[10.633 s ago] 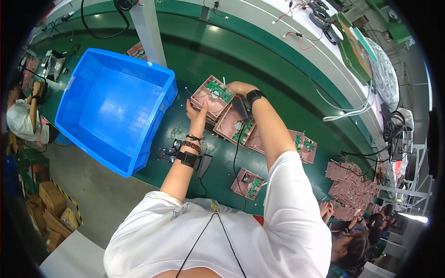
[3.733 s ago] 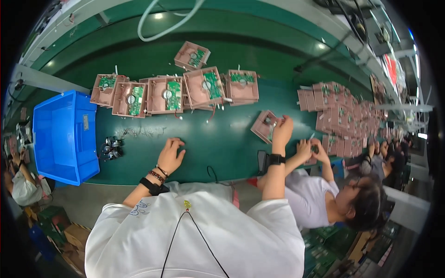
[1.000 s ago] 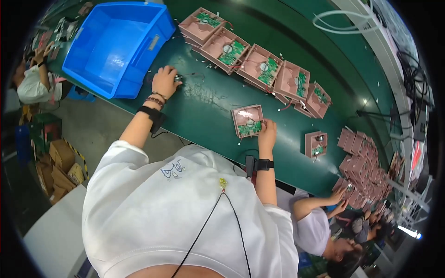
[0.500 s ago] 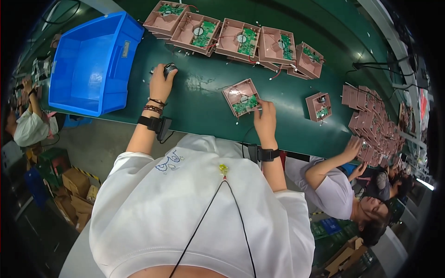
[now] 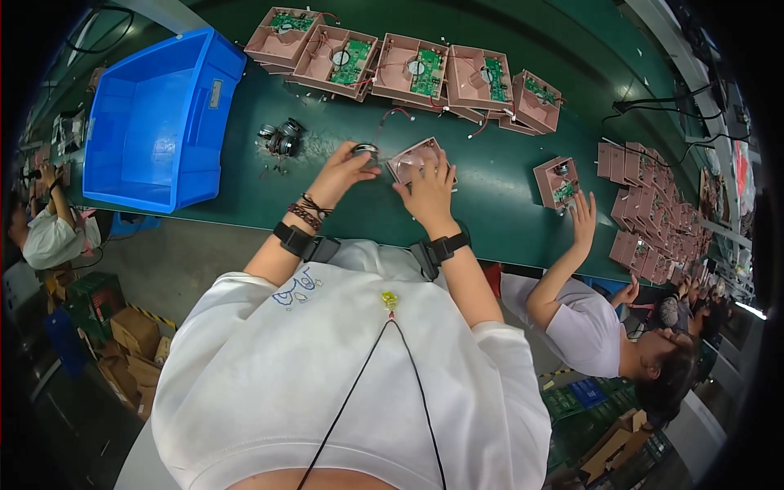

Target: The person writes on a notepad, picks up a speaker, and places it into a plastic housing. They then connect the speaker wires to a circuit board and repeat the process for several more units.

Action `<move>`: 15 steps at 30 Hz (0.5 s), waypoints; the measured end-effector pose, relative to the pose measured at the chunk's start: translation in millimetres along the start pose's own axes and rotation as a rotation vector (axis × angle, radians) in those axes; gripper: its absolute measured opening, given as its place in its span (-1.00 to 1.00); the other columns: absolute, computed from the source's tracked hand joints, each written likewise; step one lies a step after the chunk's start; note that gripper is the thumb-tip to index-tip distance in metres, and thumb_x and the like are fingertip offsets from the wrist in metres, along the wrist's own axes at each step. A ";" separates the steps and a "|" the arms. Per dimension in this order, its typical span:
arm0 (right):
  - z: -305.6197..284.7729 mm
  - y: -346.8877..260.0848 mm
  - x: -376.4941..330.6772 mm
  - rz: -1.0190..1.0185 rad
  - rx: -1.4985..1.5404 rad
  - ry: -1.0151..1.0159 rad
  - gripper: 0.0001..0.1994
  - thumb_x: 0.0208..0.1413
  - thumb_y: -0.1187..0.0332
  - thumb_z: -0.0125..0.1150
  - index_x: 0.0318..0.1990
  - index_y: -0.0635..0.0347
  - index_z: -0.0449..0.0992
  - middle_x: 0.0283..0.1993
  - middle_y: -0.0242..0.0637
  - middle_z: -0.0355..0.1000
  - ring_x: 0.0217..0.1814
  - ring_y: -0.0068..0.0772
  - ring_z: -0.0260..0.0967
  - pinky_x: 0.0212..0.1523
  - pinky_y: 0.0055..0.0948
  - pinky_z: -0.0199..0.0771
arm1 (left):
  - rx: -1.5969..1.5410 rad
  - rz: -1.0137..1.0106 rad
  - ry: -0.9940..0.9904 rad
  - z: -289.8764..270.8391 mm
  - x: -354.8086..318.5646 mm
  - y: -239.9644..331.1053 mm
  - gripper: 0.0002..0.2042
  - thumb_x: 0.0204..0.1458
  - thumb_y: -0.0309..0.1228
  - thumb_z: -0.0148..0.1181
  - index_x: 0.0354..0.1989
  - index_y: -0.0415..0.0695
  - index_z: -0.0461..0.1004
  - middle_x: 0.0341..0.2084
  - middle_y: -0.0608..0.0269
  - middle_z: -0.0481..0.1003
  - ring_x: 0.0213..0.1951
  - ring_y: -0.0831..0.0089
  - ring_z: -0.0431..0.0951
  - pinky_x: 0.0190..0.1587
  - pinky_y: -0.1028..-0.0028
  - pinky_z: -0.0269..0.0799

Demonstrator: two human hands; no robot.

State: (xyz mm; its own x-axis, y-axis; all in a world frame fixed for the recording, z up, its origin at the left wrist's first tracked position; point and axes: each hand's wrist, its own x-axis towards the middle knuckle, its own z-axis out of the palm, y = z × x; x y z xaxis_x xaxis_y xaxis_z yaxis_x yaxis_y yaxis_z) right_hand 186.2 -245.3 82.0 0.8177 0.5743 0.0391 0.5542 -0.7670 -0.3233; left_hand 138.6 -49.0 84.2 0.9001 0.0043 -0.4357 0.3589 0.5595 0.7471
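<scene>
A small round black speaker (image 5: pixel 364 151) is held between the thumb and fingers of my left hand (image 5: pixel 340 172), just left of an open pink plastic housing (image 5: pixel 399 166). Over that housing my right hand (image 5: pixel 430 189) lies with its fingers spread, touching it and hiding much of its inside. A thin red wire (image 5: pixel 393 111) runs on the table behind the housing. Several more black speakers (image 5: pixel 282 137) lie in a loose group farther left, beyond my left hand.
A blue bin (image 5: pixel 155 122) stands at the left. Pink housings with green circuit boards (image 5: pixel 412 69) line the table's far side. At the right, a co-worker's hand (image 5: pixel 583 219) is beside another housing (image 5: pixel 557 181), near stacked housings (image 5: pixel 645 192).
My left hand has moved right from the speaker group, carrying one speaker to the housing. My right hand has shifted from the housing's right edge to over it. The co-worker's hand has moved to the single housing.
</scene>
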 end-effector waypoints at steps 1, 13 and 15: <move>-2.3 -2.0 0.8 -0.054 -0.078 -0.115 -0.64 -0.16 0.27 0.29 -0.13 0.07 0.46 0.10 -0.17 0.18 0.32 0.07 -0.08 0.25 -0.04 0.00 | -0.124 -0.012 -0.061 5.0 -0.2 -1.9 -0.76 0.14 -0.42 -0.01 -0.03 -0.14 0.26 -0.14 0.21 0.38 -0.16 0.35 0.50 -0.09 0.45 0.42; -46.7 13.8 -12.7 -0.162 0.369 -0.217 -0.58 -0.22 0.38 0.30 -0.10 0.14 0.41 -0.01 -0.21 0.27 0.17 -0.16 0.13 0.09 -0.18 0.16 | -0.197 -0.067 -0.179 33.8 -18.7 -8.2 -0.68 0.16 -0.46 -0.14 0.10 -0.16 0.16 0.01 0.12 0.31 0.00 0.28 0.41 0.06 0.36 0.33; -52.8 2.9 -12.8 -0.132 0.424 -0.158 -0.56 -0.21 0.40 0.28 -0.07 0.17 0.38 -0.01 -0.19 0.25 0.12 -0.12 0.15 0.07 -0.18 0.18 | -0.229 -0.102 -0.194 34.1 -20.2 -9.5 -0.67 0.17 -0.44 -0.14 0.12 -0.15 0.14 0.02 0.13 0.31 0.02 0.29 0.40 0.07 0.36 0.32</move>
State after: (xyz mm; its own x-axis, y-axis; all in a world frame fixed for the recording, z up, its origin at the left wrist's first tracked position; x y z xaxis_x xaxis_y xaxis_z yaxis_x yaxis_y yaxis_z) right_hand 185.6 -270.1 130.5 0.6929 0.7205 -0.0276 0.5125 -0.5190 -0.6841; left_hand 125.4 -82.7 103.0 0.9004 -0.2076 -0.3823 0.4050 0.7210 0.5623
